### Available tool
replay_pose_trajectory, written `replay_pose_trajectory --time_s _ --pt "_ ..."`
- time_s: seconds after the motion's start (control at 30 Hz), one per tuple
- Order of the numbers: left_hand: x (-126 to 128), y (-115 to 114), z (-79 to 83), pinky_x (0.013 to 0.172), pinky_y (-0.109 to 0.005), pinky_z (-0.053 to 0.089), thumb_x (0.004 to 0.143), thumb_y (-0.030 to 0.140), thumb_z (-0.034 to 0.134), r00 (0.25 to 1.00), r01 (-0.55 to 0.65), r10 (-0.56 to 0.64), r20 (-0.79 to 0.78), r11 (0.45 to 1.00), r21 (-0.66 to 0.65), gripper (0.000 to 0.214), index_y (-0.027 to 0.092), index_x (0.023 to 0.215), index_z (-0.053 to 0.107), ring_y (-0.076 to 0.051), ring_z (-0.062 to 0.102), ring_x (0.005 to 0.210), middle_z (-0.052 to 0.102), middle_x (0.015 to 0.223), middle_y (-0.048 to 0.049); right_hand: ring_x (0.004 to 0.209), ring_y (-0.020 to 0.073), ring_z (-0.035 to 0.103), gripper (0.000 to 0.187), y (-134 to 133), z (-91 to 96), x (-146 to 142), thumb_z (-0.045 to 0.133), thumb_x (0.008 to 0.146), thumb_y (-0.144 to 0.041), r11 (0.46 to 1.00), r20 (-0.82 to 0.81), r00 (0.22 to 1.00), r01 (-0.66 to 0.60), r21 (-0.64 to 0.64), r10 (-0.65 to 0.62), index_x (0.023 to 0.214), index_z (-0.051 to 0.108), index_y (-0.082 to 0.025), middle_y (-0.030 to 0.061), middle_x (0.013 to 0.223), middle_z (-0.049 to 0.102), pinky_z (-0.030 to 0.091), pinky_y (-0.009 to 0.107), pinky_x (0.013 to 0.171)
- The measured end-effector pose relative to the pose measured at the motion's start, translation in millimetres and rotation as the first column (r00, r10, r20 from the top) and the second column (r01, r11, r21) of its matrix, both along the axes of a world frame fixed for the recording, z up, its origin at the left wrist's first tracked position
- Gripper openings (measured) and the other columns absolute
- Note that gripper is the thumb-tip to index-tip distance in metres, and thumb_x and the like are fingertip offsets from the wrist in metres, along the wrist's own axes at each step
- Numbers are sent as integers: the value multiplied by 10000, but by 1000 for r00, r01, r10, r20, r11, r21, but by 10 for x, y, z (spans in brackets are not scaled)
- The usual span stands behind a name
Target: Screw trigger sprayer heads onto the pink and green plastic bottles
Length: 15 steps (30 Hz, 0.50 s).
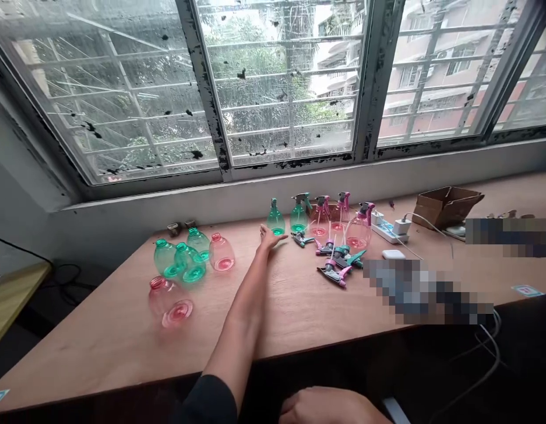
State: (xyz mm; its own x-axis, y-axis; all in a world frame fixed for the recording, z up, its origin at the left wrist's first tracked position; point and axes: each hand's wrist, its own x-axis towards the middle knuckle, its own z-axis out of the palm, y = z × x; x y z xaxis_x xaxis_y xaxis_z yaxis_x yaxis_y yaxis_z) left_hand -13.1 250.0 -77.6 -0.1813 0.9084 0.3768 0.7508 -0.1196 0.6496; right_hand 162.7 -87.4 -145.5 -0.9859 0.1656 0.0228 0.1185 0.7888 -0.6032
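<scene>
My left hand [268, 237] is stretched far out over the wooden table [123, 335], fingers spread and empty, its tips just short of a capless green bottle [275, 221]. To the right of that bottle stand a green spray bottle [299, 215] and three pink spray bottles [359, 229] with trigger heads fitted. Several loose pink and green trigger heads [335, 262] lie in front of them. My right hand [330, 406] rests low at the bottom edge, back up, fingers hidden.
A group of capless green bottles [180, 259] and pink bottles [169, 300] stands on the table's left part. A white power strip [385, 228], a small white case [393, 254] and an open cardboard box [445, 205] sit at the right. A window wall runs behind.
</scene>
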Motion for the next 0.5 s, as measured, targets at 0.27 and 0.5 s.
replay_pose_trajectory --time_s 0.27,0.5 --pt "-519 -918 519 882 -435 542 940 324 579 969 63 -21 -244 985 162 304 179 1207 576 -224 627 1042 603 1239 -92 894 202 719 253 -374 178 57 575 947 -228 995 158 987 -7 99 -9 1177 656 -293 -3 1099 731 477 227 642" --pt "-958 -1433 898 906 -467 527 928 323 596 933 -116 214 -289 940 321 347 169 1237 557 -247 610 1086 582 1270 -99 865 186 719 302 -651 178 44 569 901 -149 994 180 982 37 104 -55 1119 689 -320 -32 1045 745 486 222 652"
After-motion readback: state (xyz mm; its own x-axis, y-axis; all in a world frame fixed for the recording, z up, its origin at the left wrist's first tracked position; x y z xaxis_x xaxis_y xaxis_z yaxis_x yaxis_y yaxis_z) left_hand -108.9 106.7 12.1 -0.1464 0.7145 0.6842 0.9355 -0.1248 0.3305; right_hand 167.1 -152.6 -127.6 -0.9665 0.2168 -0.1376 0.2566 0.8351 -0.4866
